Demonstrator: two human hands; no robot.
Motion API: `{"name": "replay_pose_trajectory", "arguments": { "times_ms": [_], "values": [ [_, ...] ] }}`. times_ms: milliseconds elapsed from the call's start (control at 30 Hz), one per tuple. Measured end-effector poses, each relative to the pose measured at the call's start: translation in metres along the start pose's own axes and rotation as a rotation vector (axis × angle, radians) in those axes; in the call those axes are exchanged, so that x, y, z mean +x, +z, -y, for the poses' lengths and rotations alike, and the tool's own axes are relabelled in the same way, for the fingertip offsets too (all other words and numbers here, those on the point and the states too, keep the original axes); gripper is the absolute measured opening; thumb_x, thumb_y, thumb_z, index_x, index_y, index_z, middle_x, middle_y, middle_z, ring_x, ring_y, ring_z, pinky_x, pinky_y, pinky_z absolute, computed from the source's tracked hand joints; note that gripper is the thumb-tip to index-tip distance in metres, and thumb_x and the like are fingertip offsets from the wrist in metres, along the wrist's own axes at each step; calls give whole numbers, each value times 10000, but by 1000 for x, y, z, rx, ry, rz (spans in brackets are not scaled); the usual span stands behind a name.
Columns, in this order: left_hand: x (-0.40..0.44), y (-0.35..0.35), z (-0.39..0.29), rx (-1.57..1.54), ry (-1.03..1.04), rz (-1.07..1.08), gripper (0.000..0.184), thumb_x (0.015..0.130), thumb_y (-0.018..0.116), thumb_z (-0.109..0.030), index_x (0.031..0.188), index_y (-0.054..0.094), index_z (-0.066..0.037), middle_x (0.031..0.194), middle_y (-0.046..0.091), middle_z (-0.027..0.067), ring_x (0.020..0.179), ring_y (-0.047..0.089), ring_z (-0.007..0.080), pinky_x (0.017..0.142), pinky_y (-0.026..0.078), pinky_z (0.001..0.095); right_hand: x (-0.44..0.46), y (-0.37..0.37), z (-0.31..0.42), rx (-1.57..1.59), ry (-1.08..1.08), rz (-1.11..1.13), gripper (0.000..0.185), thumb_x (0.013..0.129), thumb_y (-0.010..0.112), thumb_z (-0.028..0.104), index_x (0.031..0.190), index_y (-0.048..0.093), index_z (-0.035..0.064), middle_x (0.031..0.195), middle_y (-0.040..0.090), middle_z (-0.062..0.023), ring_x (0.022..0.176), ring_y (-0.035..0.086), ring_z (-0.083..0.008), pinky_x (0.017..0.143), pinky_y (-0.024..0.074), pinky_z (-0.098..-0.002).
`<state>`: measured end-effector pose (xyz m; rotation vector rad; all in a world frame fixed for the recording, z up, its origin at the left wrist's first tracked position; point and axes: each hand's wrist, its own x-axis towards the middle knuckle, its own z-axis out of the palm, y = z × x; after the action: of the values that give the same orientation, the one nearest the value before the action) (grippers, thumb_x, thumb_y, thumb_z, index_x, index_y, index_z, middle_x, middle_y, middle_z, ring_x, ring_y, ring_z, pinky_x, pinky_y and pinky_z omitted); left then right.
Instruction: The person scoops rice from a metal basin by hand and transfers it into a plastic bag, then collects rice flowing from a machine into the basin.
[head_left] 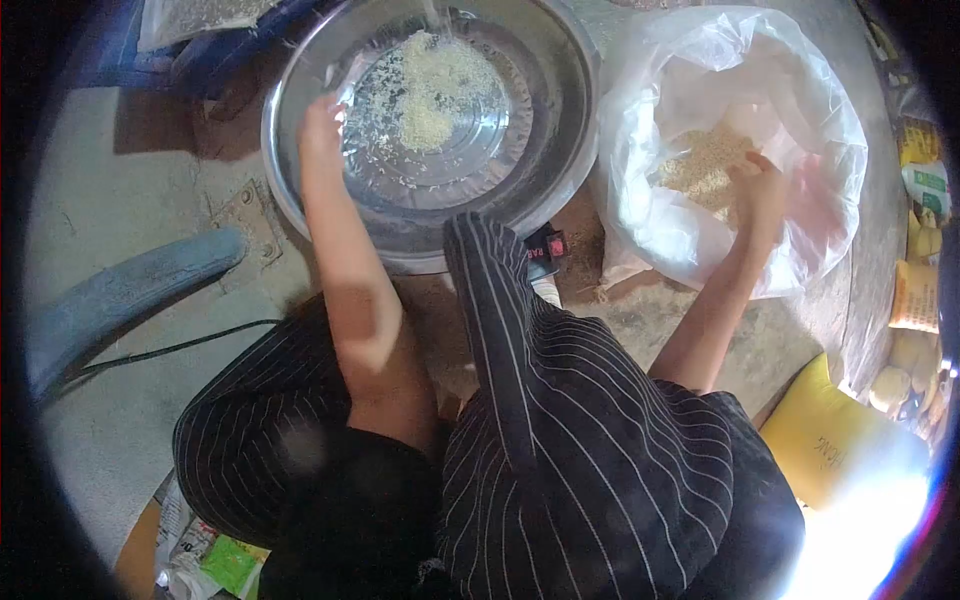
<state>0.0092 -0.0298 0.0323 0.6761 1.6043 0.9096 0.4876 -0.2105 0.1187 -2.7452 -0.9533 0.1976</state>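
A wide metal basin holds pale grains spread over its bottom. At the basin's left inner side is my left hand, partly blurred; whether it holds anything is not clear. On the right stands an open clear plastic bag with light brown grains inside. My right hand reaches into this bag, just over the grains, its fingers bent and apart with nothing visible between them.
A blue-grey curved tube and a thin black cable lie at the left. A yellow package sits at the lower right, with more packets along the right edge. Striped dark cloth covers my lap.
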Motion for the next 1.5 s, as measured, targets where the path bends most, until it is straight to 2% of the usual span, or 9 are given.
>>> {"name": "replay_pose_trajectory", "arguments": {
  "times_ms": [300, 533, 633, 733, 900, 967, 1100, 1200, 1500],
  "values": [
    [-41, 64, 46, 1384, -15, 138, 1344, 542, 737, -610, 1389, -147, -57, 1428, -110, 285, 1334, -107, 409, 1079, 5, 491, -72, -21, 130, 816, -571, -384, 171, 748, 603, -42, 900, 657, 17, 896, 629, -98, 789, 623, -155, 716, 497, -244],
    [-24, 59, 80, 1238, 387, -101, 1327, 531, 629, -746, 1399, -50, -7, 1432, -51, 292, 1346, -86, 379, 1078, -51, 472, -123, 70, 196, 627, -764, 322, 297, 767, 588, 166, 999, 602, -18, 988, 605, -208, 903, 602, -321, 823, 453, -375],
    [-13, 63, 96, 1214, 516, -194, 1152, 687, 472, -748, 1395, -16, 18, 1426, -15, 309, 1334, -27, 426, 1067, -17, 513, -134, 122, 195, 176, -831, 699, 635, 748, 613, 290, 1238, 416, -62, 1203, 463, -305, 1114, 491, -378, 937, 386, -407],
    [-2, 64, 91, 1216, 635, -220, 1063, 745, 411, -723, 1398, 11, 14, 1432, 0, 295, 1341, -17, 406, 1081, 0, 483, -144, 154, 203, -209, -524, 824, 981, 756, 597, 485, 1398, 52, -17, 1441, -55, -276, 1334, 1, -444, 1064, 188, -465],
    [47, 61, 58, 1414, 742, 8, 1062, 741, 422, -721, 1406, -21, -22, 1448, -5, 255, 1354, -25, 362, 1093, 9, 456, -110, 176, 242, -435, -701, 398, 1038, 718, 502, 672, 1417, 60, 44, 1454, 14, -248, 1349, 22, -398, 1090, 81, -432],
    [71, 60, 57, 1421, 1340, -217, 872, 803, 423, -649, 1373, 251, -12, 1356, 324, 251, 1259, 335, 322, 1019, 287, 436, -85, 200, 253, -319, -783, 342, 970, 755, 475, 650, 1417, 86, 57, 1461, 56, -221, 1354, 61, -368, 1092, 107, -420],
    [93, 70, 41, 1338, 1285, 96, 805, 842, 386, -599, 1427, 76, -142, 1478, 88, 115, 1356, 93, 311, 1111, 83, 423, -43, 263, 246, 196, -1046, 261, 858, 814, 423, 598, 1410, 126, 56, 1460, 106, -198, 1351, 106, -344, 1088, 162, -405],
    [65, 71, 18, 1534, 1868, 12, 368, 908, 437, -196, 1222, 462, -6, 1161, 547, 129, 1036, 548, 283, 930, 425, 424, -63, 229, 257, 314, -1008, 188, 612, 894, 357, 421, 1290, 367, -46, 1348, 347, -236, 1269, 299, -365, 1069, 217, -390],
    [56, 80, 66, 700, 1051, 106, 369, 923, 341, -275, 1149, 565, -88, 1166, 551, 161, 1088, 516, 318, 948, 394, 353, -100, 239, 275, 495, -921, 208, 467, 866, 389, 372, 1156, 533, 37, 1027, 593, -230, 971, 551, -386, 859, 418, -429]
  ]
}}
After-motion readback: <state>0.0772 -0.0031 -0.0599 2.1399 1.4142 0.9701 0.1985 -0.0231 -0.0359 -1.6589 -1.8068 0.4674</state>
